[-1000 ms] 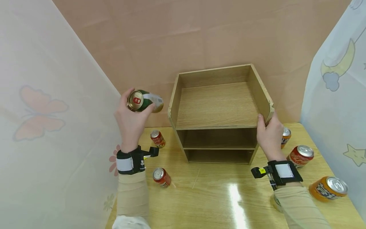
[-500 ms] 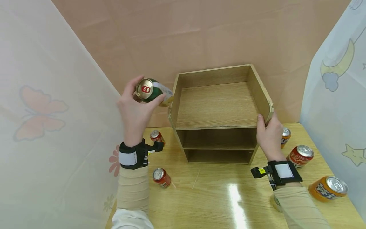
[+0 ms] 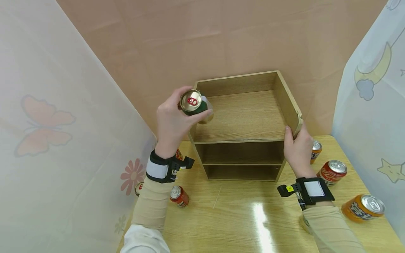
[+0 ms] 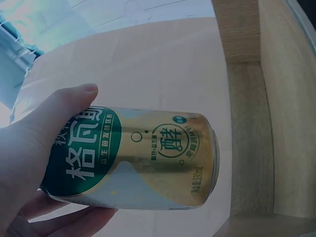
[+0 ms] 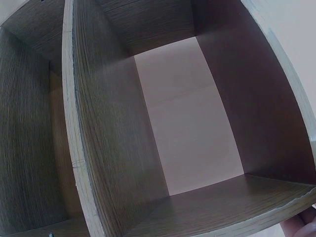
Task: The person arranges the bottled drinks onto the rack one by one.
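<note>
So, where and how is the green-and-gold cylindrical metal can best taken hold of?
Probably round the can, on its curved wall near the red-tabbed lid, coming from the left with thumb and fingers on opposite sides. It is a cylinder tilted with its gold base end toward the pale wooden shelf unit, leaving that end free. The left hand grips it this way.

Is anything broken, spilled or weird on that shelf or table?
The wooden shelf has a rough edge, maybe chipped, just above the right hand. The table has a thin pale line, maybe a scratch. I see no spill.
</note>
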Tool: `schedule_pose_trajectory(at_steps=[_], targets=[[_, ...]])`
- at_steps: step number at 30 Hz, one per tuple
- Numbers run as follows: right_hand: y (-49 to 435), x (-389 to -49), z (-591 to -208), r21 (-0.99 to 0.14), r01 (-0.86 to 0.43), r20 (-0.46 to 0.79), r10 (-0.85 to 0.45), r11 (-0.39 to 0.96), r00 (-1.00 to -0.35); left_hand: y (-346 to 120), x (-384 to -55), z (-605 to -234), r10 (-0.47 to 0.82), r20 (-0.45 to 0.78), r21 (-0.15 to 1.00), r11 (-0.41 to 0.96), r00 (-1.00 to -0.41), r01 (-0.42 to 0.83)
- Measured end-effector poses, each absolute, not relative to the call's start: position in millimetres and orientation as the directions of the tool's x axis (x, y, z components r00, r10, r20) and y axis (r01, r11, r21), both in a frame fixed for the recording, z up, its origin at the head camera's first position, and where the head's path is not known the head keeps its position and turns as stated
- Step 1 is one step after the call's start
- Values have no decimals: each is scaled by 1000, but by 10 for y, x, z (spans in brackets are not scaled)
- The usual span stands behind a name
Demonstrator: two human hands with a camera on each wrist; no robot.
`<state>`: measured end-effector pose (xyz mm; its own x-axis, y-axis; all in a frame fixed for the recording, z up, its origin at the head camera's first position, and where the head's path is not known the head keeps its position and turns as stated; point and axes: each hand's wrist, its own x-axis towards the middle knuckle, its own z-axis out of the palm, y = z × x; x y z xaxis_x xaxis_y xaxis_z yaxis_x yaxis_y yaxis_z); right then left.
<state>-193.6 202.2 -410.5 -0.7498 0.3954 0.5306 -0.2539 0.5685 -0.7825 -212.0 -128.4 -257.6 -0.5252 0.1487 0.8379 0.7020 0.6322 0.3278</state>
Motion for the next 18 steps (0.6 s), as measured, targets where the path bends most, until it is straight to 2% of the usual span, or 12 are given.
schedule_pose_trajectory(at_steps=[18], targets=[[2022, -1946, -4107, -786, -252, 528, 399, 565, -750, -1178, -2280, -2789, 241, 733, 320, 703, -636, 635]])
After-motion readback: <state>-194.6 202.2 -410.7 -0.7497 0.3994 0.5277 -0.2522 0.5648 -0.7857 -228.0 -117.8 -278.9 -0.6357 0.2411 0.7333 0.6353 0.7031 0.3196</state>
